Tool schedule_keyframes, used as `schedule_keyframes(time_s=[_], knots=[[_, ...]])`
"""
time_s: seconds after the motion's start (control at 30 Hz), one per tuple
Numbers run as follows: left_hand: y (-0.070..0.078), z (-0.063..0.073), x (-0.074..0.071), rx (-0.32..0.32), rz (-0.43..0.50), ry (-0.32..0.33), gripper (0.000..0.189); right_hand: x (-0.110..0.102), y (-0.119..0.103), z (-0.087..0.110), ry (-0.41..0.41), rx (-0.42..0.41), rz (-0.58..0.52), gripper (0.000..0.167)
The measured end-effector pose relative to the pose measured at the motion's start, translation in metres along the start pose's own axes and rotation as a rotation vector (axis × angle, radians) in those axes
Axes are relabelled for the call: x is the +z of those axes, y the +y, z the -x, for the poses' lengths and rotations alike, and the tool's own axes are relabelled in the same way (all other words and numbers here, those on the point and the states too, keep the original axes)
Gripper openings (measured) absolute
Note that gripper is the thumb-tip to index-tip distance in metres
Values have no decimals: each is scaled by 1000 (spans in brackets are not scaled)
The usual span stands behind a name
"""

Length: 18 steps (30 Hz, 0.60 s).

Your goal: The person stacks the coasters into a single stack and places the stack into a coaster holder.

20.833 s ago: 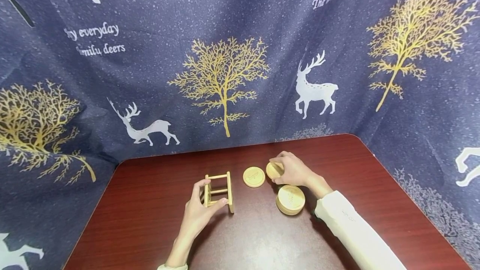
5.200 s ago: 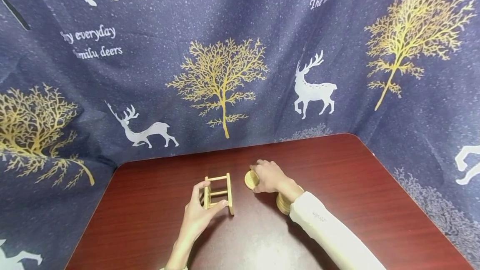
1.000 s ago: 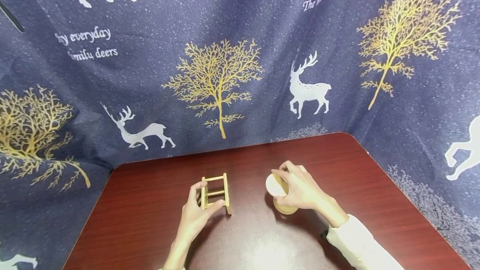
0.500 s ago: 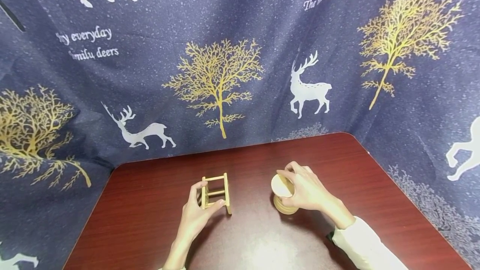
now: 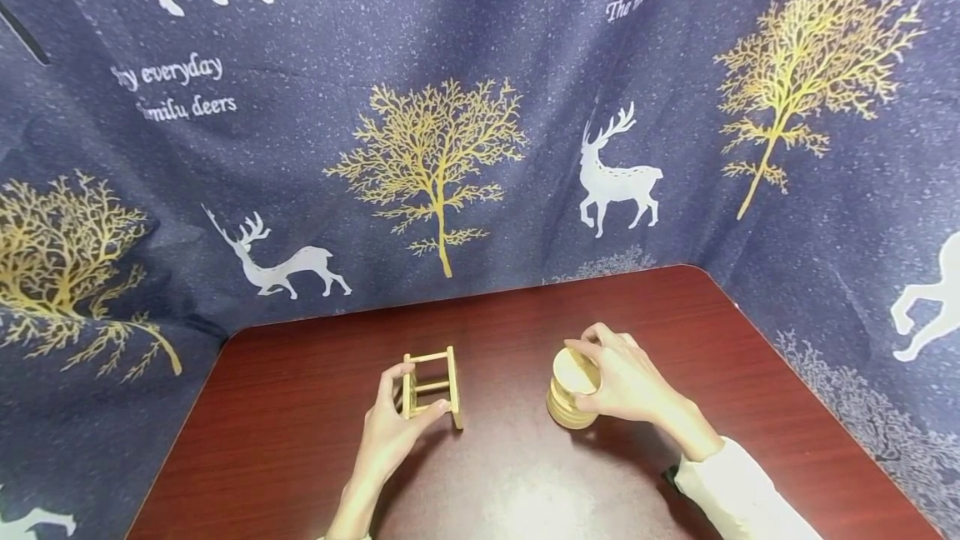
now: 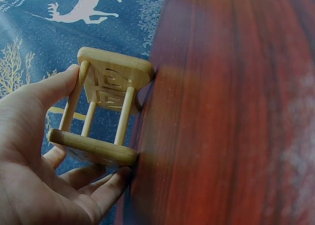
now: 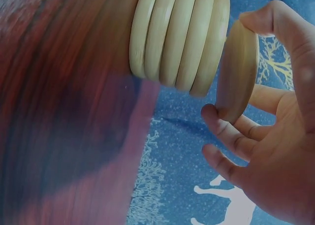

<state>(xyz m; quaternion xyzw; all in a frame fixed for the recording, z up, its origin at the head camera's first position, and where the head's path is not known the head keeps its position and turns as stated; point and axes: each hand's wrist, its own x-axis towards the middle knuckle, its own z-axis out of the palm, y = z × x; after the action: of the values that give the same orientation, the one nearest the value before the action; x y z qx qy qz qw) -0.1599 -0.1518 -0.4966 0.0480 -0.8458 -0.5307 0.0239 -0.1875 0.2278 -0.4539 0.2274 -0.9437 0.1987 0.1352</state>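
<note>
My left hand (image 5: 386, 436) grips a small wooden coaster holder (image 5: 453, 390) standing on the table, its thumb and fingers on the frame. In the left wrist view the holder (image 6: 96, 145) shows two carved end plates joined by thin rods, with no coaster between them. Over to the right, my right hand (image 5: 633, 382) pinches a round wooden coaster (image 5: 573, 369) by its edge. This coaster (image 7: 238, 70) is slightly tilted just above a stack of several coasters (image 7: 182, 38), close to the top one. In the head view the hand and held coaster partly cover the stack (image 5: 566, 417).
A dark red wooden table (image 5: 315, 373) carries everything. Behind it and along the sides hangs a blue cloth (image 5: 480, 40) with deer and trees printed on it. Bare tabletop lies between the holder and the stack.
Two coasters lay loose beside the stack earlier; the stack has grown. Over the last second my right hand brought the last coaster rightward over the stack. My left hand keeps its hold.
</note>
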Motion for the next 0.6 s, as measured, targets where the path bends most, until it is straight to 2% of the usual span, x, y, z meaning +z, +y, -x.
schedule_keyframes(time_s=[0.23,0.6], knots=[[-2,-1,-1,-13,-44,13,86,-3,0,2,7,5,-14,76],[-2,-1,0,3,-25,1,87,-2,0,6,9,2,-31,76]])
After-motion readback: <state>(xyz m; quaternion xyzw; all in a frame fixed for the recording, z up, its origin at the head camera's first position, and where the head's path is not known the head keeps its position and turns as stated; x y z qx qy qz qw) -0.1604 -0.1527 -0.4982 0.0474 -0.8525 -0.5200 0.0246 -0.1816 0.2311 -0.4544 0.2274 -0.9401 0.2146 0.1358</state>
